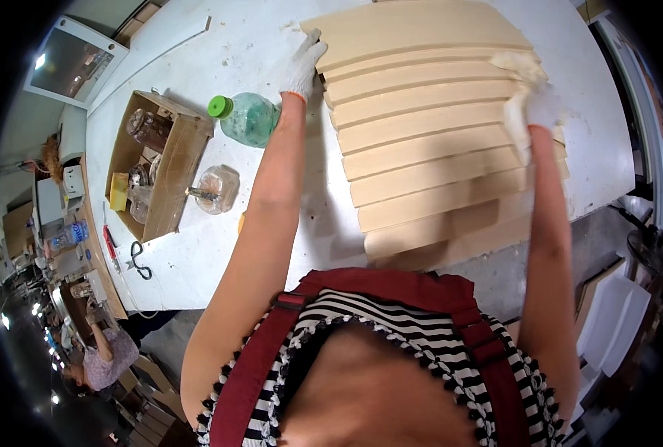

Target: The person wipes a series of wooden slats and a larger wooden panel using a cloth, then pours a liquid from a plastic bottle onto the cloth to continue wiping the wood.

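A row of overlapping pale beige panels (428, 138) covers the middle and right of the white table, each panel stepped over its neighbour. At their far left corner rests my left hand (303, 65) in a white glove with an orange cuff; its fingers are stretched out against the panel edge. My right hand (544, 106), also gloved, is smeared by motion over the right ends of the panels. A bunched cream cloth (516, 112) is gripped beneath it and trails across several panels. The right fingers themselves are hard to make out.
Left of my left forearm lie a green-capped plastic bottle (251, 119) and a clear jar with a brush (219, 189). A cardboard box (173, 175) holds jars. Scissors (139, 261) and a red-handled tool (110, 242) lie near the table's left edge. Another person (109, 357) is at lower left.
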Demonstrator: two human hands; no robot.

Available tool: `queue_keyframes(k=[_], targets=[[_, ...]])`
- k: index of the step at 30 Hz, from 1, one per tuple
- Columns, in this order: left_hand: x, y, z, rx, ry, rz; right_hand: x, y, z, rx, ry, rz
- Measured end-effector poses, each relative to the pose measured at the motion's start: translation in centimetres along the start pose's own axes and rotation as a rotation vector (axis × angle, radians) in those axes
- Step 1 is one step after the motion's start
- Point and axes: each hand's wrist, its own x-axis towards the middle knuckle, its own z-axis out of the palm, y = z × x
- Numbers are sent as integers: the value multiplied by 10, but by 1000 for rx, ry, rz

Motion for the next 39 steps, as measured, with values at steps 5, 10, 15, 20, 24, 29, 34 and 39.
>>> queue_keyframes(k=[5,10,15,20,24,29,34,39], targets=[[-3,1,-6,-186,-15,-47,-144,-258,-160,463,-187,-484],[7,-7,-27,-80,-3,-60,-140,-236,-150,880,165,-616],[4,9,-12,-25,-56,-21,-49,21,10,316,-11,68],[4,-2,-13,-145,-9,-57,-41,8,5,-142,299,18],[-9,18,6,-10,-24,-43,-164,-194,-88,701,339,-274],[7,-3,-34,-26,-39,-73,-216,-243,-200,1004,6,-711],[-2,22,-9,0,-53,-80,-132,-27,-93,688,94,-233],[16,-2,-9,91,-117,-14,-70,102,2,268,-5,237]])
